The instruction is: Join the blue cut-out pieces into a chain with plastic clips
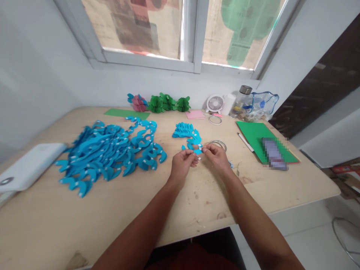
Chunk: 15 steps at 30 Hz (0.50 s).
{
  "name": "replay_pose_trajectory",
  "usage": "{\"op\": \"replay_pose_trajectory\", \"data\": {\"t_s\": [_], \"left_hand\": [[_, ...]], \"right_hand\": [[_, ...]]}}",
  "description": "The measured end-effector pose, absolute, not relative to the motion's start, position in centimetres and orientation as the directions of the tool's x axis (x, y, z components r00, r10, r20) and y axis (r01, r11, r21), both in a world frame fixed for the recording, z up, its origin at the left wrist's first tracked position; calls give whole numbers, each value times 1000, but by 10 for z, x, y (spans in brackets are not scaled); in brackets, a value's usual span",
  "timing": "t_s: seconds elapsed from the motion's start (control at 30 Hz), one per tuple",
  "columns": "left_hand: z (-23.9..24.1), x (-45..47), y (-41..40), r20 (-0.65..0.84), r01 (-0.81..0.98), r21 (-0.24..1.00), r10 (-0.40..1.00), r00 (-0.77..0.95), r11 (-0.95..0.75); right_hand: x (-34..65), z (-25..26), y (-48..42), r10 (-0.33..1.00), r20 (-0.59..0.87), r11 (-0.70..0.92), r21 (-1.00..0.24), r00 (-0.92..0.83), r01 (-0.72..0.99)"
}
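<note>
Both hands meet over the middle of the wooden table point(118, 221). My left hand point(182, 164) and my right hand point(217, 156) pinch a small blue paper cutout point(194, 147) between their fingertips, with a bit of white tape on it. Just beyond the hands lies a small stack of blue cutouts point(185, 131). A roll of clear tape point(219, 143) sits behind my right hand. A large heap of blue cutouts with white tape tabs point(109, 150) spreads across the table to the left.
A white device point(28, 165) lies at the left edge. Green paper point(257, 137), a phone point(274, 153) and a pen point(245, 142) lie at the right. Along the wall stand green paper decorations point(167, 103), a small fan point(215, 104), a jar point(242, 99) and pink notes point(195, 114).
</note>
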<state>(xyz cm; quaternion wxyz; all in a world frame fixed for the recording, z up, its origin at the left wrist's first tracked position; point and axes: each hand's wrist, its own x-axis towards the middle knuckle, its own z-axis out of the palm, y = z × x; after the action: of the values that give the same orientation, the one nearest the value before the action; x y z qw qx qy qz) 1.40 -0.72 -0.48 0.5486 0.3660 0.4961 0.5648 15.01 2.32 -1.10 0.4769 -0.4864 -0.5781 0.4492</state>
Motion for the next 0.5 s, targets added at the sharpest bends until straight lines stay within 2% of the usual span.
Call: {"op": "replay_pose_trajectory", "data": {"t_s": [0.13,0.27,0.4,0.5], "left_hand": [[-4,13,-8,-108,-199,977,985,-135,80],[-5,11,-7,-68,-109,993,987,-148,52],[-9,6,-3,71,136,989,989,-128,-54],[-11,4,-1,157,312,942,983,-90,-122]], "right_hand": [[150,-10,22,988,133,145,-976,-82,161],[150,-7,19,980,158,187,-941,-123,281],[149,-5,17,945,237,313,-857,-226,410],[149,-7,17,896,355,444,-725,-267,527]]}}
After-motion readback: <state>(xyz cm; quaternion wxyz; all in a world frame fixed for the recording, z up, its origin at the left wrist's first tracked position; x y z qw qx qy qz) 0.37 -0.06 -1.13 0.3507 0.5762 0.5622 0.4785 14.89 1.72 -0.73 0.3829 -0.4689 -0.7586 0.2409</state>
